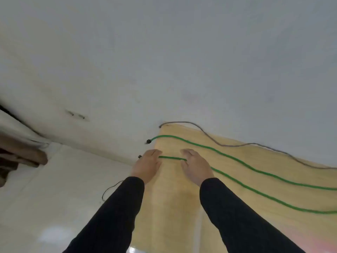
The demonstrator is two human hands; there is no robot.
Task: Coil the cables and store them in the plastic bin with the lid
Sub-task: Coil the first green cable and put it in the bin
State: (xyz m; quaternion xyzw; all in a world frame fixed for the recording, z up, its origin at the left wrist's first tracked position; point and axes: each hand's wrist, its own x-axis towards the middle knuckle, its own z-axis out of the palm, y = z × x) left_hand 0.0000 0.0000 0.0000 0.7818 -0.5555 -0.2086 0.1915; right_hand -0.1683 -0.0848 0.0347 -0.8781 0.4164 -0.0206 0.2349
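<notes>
Black sleeves [116,214] lead to both hands on the near green cable [255,193], lying across a yellow mat [182,207]. Left hand [146,166] covers its end; right hand [196,166] curls loosely around it, though neither grip is clearly closed. It looks light and limp, best gathered from the plug end. Beyond lie a second green cable [200,146] and a grey cable [209,136]. No bin or writing shows.

Open floor left, cables across the mat

Bare white floor [54,198] spreads left of the yellow mat [182,207], with only a thin black wire [109,189] near the left sleeve. To the right, two green cables [237,159] and a grey cable [209,137] cross the mat. A wall [164,61] closes the far side; brown clutter [21,154] sits at far left.
</notes>
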